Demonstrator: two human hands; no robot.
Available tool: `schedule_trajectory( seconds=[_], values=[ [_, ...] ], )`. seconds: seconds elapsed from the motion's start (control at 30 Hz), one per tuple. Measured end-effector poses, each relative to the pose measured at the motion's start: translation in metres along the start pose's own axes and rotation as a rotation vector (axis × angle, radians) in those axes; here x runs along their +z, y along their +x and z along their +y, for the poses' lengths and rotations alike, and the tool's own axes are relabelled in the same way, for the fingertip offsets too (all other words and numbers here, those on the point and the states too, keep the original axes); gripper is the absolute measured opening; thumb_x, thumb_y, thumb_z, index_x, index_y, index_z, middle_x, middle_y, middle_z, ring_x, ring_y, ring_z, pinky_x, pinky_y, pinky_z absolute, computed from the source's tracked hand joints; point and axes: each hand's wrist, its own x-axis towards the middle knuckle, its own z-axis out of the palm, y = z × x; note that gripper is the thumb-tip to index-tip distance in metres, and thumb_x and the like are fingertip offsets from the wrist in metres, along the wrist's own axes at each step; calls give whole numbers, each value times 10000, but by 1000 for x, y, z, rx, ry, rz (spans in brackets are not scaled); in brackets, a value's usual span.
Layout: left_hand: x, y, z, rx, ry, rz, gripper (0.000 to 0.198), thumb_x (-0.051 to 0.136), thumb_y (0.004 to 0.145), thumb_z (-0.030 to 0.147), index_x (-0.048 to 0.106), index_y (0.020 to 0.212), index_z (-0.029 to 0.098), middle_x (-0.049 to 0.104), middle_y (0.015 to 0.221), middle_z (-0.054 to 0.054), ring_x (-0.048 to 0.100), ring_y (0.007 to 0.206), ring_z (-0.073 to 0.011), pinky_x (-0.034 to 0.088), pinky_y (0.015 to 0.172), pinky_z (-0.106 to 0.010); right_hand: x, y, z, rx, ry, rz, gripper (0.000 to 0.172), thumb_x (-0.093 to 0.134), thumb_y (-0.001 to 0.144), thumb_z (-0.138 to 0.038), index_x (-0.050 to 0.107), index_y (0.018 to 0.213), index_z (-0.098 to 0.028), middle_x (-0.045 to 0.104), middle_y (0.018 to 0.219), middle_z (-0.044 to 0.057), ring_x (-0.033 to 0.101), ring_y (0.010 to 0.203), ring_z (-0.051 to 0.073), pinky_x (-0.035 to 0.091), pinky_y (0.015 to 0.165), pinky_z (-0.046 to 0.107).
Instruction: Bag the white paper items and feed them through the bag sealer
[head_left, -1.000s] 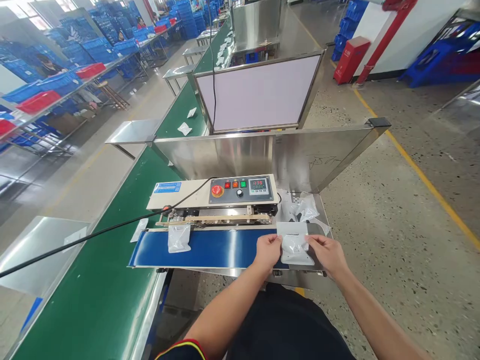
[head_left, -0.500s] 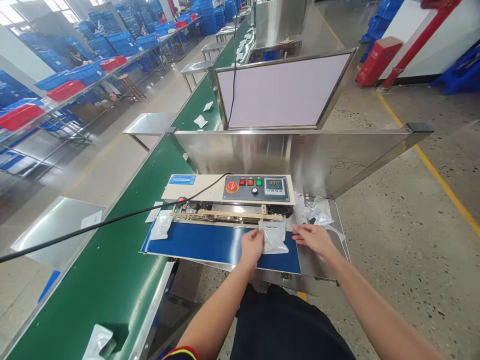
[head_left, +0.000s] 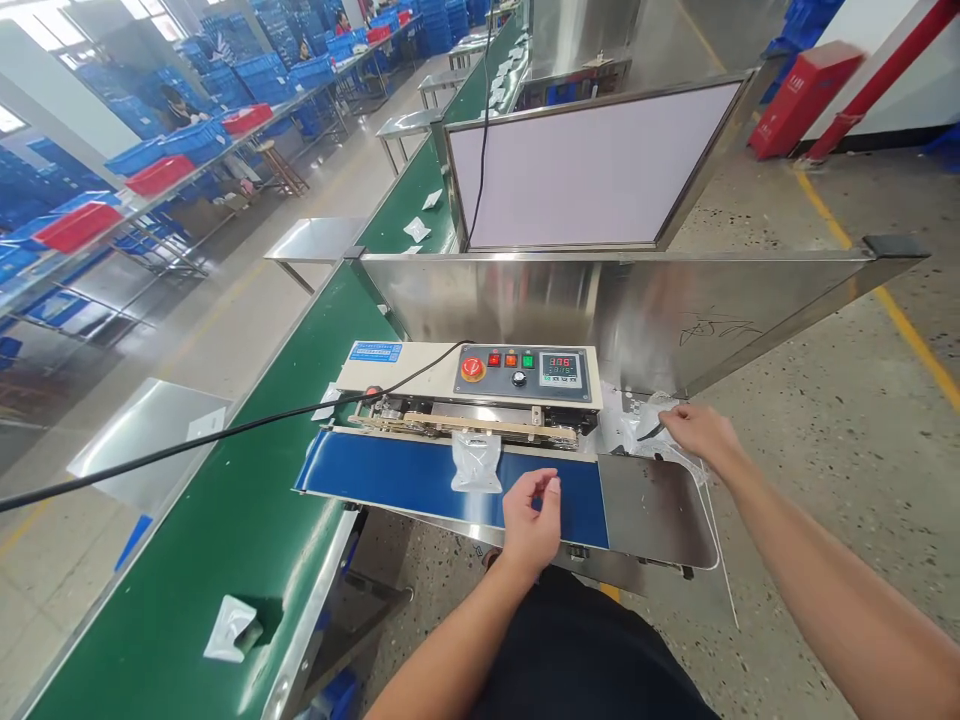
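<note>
A band sealer machine [head_left: 420,370] stands before me with a blue conveyor belt [head_left: 375,468] along its front. One clear plastic pouch [head_left: 475,460] rides on the belt under the sealing rail. My left hand [head_left: 531,520] hovers over the belt's right end, fingers loosely curled, holding nothing. My right hand [head_left: 696,432] reaches to a pile of clear pouches [head_left: 634,425] on the steel tray [head_left: 656,510] at the right and pinches one of them.
A green conveyor [head_left: 225,520] runs along the left, with a sealed pouch [head_left: 232,628] lying on it near me. A black cable [head_left: 225,435] crosses to the sealer. A steel partition [head_left: 615,310] stands behind. Shelves with blue and red bins [head_left: 157,150] line the far left.
The pouch I fed in has left my hands and travelled left along the belt. My left hand drew back; my right hand moved right to the pouch pile.
</note>
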Motion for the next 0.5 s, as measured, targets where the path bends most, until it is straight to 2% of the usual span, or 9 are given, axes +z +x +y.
schedule_trajectory(
  seconds=[0.07, 0.1, 0.17, 0.23, 0.27, 0.33, 0.4, 0.47, 0.5],
  values=[
    [12, 12, 14, 154, 56, -77, 339, 592, 1097, 445, 795, 1208, 197, 816, 1144, -141, 765, 1029, -252, 642, 940, -414, -22, -19, -5, -39, 38, -66, 252, 582, 827, -346, 481, 612, -263, 527, 610, 10, 509, 629, 213, 372, 610, 334],
    [19, 19, 20, 237, 82, -113, 331, 594, 1094, 424, 783, 1258, 207, 808, 1215, -149, 755, 1118, -269, 629, 1014, -449, -32, -31, -9, -91, 81, -131, 255, 591, 819, -358, 471, 617, -259, 499, 608, -8, 472, 614, 193, 351, 594, 322],
    [32, 32, 32, 380, 120, -197, 366, 629, 1073, 413, 746, 1363, 222, 765, 1377, -159, 681, 1337, -309, 542, 1186, -529, -48, -58, -20, -236, 215, -317, 280, 628, 802, -398, 478, 618, -251, 459, 613, -28, 408, 601, 164, 321, 574, 303],
    [45, 42, 38, 434, 111, -308, 376, 668, 1050, 439, 759, 1344, 224, 762, 1398, -150, 647, 1398, -326, 491, 1240, -537, -57, -84, -30, -344, 383, -477, 316, 676, 797, -453, 523, 618, -242, 456, 616, -34, 386, 603, 154, 327, 574, 293],
    [51, 44, 39, 407, 88, -361, 353, 672, 1047, 462, 791, 1271, 217, 795, 1319, -140, 692, 1320, -321, 529, 1192, -504, -57, -95, -33, -360, 469, -504, 345, 703, 806, -493, 559, 625, -238, 480, 625, -29, 408, 614, 157, 356, 586, 292],
    [59, 42, 35, 261, 24, -408, 374, 650, 1054, 520, 832, 1071, 194, 833, 1041, -105, 763, 1005, -271, 610, 969, -403, -51, -115, -34, -322, 646, -458, 439, 727, 848, -622, 651, 673, -228, 587, 678, 8, 518, 672, 189, 465, 655, 315],
    [62, 36, 27, 76, -57, -364, 486, 621, 1058, 589, 826, 942, 163, 786, 836, -74, 693, 757, -210, 570, 748, -323, -37, -131, -27, -268, 809, -403, 573, 697, 882, -773, 742, 759, -215, 712, 792, 71, 645, 784, 249, 571, 798, 386],
    [62, 27, 19, -48, -146, -319, 561, 624, 1040, 646, 817, 899, 139, 745, 775, -62, 621, 688, -181, 498, 658, -287, -17, -145, -17, -233, 869, -348, 627, 724, 864, -830, 805, 845, -208, 783, 892, 112, 715, 890, 301, 602, 914, 439],
    [60, 23, 16, -79, -187, -322, 577, 631, 1031, 661, 816, 894, 131, 735, 774, -60, 600, 685, -175, 476, 647, -279, -6, -150, -12, -225, 854, -307, 620, 763, 842, -824, 824, 866, -208, 799, 904, 116, 729, 904, 311, 610, 919, 438]
  ],
)
